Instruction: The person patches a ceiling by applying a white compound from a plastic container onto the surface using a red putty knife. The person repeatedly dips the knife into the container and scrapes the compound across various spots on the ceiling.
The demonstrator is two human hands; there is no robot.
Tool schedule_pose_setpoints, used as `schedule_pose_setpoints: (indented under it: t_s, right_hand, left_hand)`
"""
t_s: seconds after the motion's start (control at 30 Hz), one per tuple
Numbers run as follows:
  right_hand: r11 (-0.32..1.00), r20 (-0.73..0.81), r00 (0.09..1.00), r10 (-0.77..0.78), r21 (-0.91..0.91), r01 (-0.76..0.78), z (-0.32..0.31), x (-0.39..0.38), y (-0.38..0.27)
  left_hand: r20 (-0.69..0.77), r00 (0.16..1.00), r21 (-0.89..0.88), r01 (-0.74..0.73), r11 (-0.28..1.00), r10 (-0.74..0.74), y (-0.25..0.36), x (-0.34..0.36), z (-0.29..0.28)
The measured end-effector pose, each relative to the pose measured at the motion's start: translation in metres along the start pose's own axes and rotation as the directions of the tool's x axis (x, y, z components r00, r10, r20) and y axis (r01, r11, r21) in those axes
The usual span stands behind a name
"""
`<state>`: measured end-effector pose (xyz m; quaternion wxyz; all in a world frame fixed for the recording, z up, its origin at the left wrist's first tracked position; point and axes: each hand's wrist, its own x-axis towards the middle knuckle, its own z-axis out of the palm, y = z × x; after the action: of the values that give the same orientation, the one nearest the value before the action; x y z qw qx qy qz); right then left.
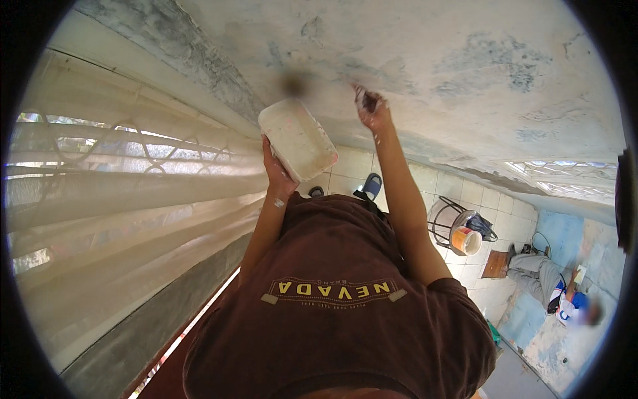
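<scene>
Your left hand [278, 171] grips the tub [296, 136] one-sided, so it might tip; can't tell whether your right hand [374, 114] holds anything.

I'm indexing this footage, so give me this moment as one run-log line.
left hand: holds white tub | right hand: white-smeared, raised near patchy wall, grip unclear | nearby: stool, orange bucket | background: another person

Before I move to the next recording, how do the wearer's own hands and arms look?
Both forearms are bare; no gloves show. The left hand has a white smear at its wrist. The right hand has white residue on it. A short dark-brown sleeve shows on the right arm.
</scene>
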<state>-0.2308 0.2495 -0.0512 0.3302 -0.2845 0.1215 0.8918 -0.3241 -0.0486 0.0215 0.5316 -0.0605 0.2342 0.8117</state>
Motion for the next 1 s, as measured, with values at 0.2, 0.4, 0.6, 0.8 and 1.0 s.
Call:
schedule_pose_setpoints:
  t_s: [0.2,0.4,0.6,0.8,1.0]
  right_hand:
    - [0.994,0.249,0.965,-0.078,0.091,0.057,0.044,-0.085,-0.095]
    - [0.957,0.419,0.865,-0.276,0.201,0.208,0.018,-0.173,-0.151]
    - [0.963,0.114,0.990,-0.086,-0.246,0.112,-0.077,-0.062,-0.066]
    - [0.994,0.117,0.992,0.043,-0.103,-0.031,-0.022,0.021,0.010]
    - [0.892,0.333,0.909,-0.252,-0.284,0.351,0.027,-0.043,-0.072]
  left_hand:
    - [-0.024,0.999,0.005,-0.049,0.999,0.049,-0.002,-0.004,-0.008]
    - [-0.043,0.996,0.016,-0.072,0.997,0.072,-0.004,-0.011,-0.008]
    - [-0.044,0.998,-0.034,-0.054,0.998,0.053,0.000,-0.023,-0.016]
    - [-0.074,0.993,0.009,-0.097,0.995,0.097,0.001,-0.030,-0.006]
    - [-0.052,0.994,-0.081,-0.103,0.991,0.099,-0.003,-0.032,-0.026]
